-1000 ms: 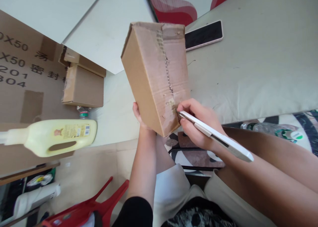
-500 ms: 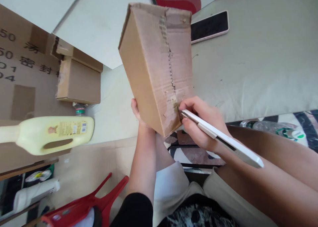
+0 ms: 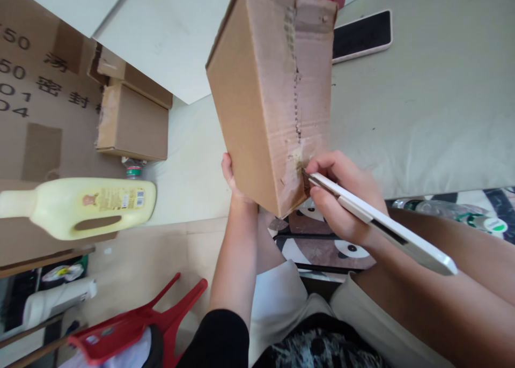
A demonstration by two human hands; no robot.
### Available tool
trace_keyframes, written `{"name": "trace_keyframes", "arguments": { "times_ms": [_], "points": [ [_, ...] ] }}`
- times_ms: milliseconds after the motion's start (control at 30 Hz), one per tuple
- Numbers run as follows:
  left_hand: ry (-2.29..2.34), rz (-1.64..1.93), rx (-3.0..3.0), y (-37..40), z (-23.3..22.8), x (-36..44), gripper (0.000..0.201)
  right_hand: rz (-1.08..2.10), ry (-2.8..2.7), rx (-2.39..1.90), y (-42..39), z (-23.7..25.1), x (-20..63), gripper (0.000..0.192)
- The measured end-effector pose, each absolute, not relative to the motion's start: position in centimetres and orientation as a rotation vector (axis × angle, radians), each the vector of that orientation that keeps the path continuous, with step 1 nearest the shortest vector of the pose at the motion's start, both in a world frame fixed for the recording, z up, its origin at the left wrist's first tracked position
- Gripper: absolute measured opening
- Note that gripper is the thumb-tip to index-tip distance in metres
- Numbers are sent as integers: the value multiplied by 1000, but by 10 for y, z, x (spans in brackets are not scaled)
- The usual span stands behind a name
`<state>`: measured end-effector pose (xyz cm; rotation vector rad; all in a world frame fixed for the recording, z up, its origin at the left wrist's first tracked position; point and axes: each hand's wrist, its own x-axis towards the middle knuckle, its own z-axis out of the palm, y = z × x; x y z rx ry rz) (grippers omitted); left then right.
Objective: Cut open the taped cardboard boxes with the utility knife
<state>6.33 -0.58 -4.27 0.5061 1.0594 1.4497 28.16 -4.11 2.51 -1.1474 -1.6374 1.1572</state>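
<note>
Cardboard box (image 3: 273, 89): I hold it up in front of me, tilted, its taped face turned toward me, above the near edge of the grey table (image 3: 434, 105). My left hand (image 3: 231, 177) supports it from below and behind at the lower left corner; only the thumb side and wrist show, so I cannot tell how far the fingers close around the far side. A seam (image 3: 296, 94) with torn tape runs down the middle of the facing panel, ragged along its length.

My right hand (image 3: 346, 201) is clenched around a white utility knife (image 3: 378, 223), gripped close to the front end. The knife tip meets the box at the bottom of the seam, near the lower corner, where the tape residue is yellowed. The handle extends back over my right forearm.

Surroundings: a phone (image 3: 362, 35) lies face up on the table, beyond the box. To the left, a pale yellow bottle (image 3: 84, 207) lies on its side, near a smaller carton (image 3: 132, 124) and a large printed carton (image 3: 36, 100). A red stool (image 3: 137, 330) stands at the lower left.
</note>
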Motion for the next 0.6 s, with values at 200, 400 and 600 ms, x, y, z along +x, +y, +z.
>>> {"name": "trace_keyframes", "arguments": {
  "times_ms": [200, 400, 600],
  "points": [
    [1041, 1490, 480, -9, -34, 71, 67, 1185, -1621, -1187, -40, 27, 280, 18],
    [1051, 1483, 507, -10, -24, 82, 68, 1230, -1629, -1152, -36, 29, 282, 20],
    [1101, 1494, 527, -11, -11, 97, 70, 1311, -1649, -1145, -35, 36, 286, 22]
  ]
}}
